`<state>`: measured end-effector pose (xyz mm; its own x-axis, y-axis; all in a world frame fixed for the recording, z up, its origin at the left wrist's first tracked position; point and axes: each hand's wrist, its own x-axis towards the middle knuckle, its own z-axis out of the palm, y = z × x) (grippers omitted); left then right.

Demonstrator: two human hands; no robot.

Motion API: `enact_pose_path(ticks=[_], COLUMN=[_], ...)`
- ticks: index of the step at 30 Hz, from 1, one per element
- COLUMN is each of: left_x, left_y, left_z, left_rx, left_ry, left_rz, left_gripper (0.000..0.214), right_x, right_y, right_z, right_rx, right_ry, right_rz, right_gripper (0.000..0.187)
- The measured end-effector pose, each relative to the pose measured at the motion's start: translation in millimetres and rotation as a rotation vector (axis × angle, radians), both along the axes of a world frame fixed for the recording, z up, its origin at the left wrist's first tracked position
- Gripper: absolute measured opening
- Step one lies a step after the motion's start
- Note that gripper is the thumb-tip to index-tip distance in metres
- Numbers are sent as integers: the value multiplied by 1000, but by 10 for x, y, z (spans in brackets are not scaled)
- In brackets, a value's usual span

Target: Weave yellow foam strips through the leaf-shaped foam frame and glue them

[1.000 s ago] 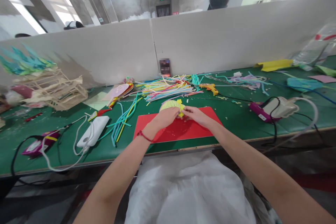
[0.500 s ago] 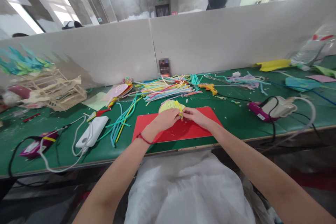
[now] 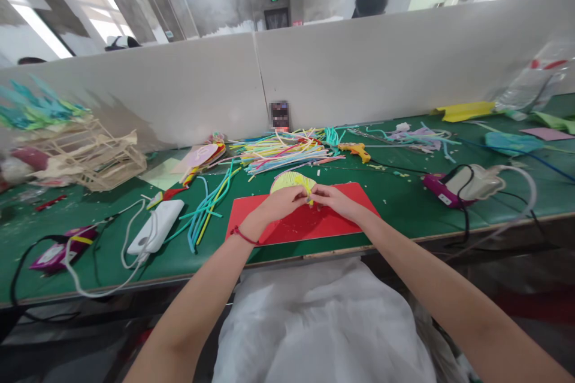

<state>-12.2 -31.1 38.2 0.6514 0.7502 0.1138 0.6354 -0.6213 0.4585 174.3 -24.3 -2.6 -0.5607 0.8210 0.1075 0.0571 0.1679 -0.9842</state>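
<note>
Over a red board (image 3: 332,224) on the green table, both my hands meet at a small yellow strip (image 3: 309,191). My left hand (image 3: 287,200) is closed, its fingertips pinching at the strip. Close against it, my right hand (image 3: 332,198) also has its fingers pinched on the yellow strip. Just behind the left hand lies a round pale-yellow disc (image 3: 285,181) with thin dark lines, its near part covered by the fingers. Whether the strip is joined to the disc cannot be made out.
Behind the disc lies a heap of coloured sticks (image 3: 283,152), beside a yellow glue gun (image 3: 357,151). Left are a white power strip (image 3: 155,227), loose teal strands (image 3: 206,209) and a wooden-stick frame (image 3: 105,158). A purple box (image 3: 442,191) with cables sits right.
My left fingers have drawn back slightly from the disc, so more of it and the yellow strip shows. The right hand has barely moved.
</note>
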Motion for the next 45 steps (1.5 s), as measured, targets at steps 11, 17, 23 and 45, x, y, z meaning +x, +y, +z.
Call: enact_pose_path(ticks=[11,17,23,45], left_x=[65,70,43,160], left_y=[-43,-79,-9,88], left_z=[81,119,-25,-411], left_rx=[318,250,-13,31], left_ry=[252,140,-64,-618], left_rz=[-50,-36,11,486], left_gripper=[21,21,19,17], right_x=[-22,-23,-52,-441], right_y=[17,34,-34,87], right_z=[-49,-102,-81,-139], right_rx=[50,83,-1,-156], right_ry=[-34,-53,-55,342], right_rz=[-69,-41,-42,-444], right_gripper=[30,30,29,38])
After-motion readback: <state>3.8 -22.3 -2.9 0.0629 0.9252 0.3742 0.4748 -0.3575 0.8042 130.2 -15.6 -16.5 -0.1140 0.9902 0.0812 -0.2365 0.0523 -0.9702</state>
